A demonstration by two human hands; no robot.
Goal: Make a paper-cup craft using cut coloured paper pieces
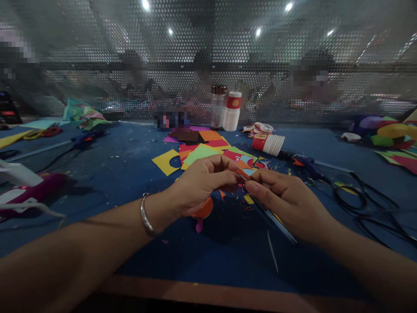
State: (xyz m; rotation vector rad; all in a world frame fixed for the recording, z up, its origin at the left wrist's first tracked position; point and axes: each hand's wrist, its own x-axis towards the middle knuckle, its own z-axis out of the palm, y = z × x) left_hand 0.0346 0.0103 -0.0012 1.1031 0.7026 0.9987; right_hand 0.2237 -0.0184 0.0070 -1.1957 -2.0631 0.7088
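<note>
- left hand [202, 184]: fingers curled in, with thumb and forefinger pinched narrow on the small paper piece [243, 173]. the fingertip hold likely keeps so small a part steady and in plain sight.
- right hand [286, 202]: thumb and forefinger pinch the same piece from the opposite side. the two hands meet at the fingertips.
- location of the small paper piece: raised above the blue table mat [97, 174], between both hands and just in front of the paper pile [202, 150].
- thin metal tool [276, 222]: runs out from under the right palm. it cannot be told whether the hand holds it or it lies on the mat. its type is also unclear.
- orange disc [203, 209]: shows beneath the left hand, probably parked close for easy reach. whether it touches the hand cannot be told.
- scraps lie scattered about the hands, apparently left where they fell.
- counts:
  - hands at work: two, with one bracelet [146, 215] on the left wrist.
  - cup stacks: two. the upright stack [232, 112] stands just beside the one clear jar [217, 107], and the tipped stack [270, 143] lies on its side.
  - yellow sheet with a round cut-out [167, 161]: one.
  - tape rolls [260, 128]: several, exact number unclear.
  - black cable [358, 195]: one loop, right of the hands.
  - perforated screen [208, 52]: one. at least three blurred people sit behind it.
</note>
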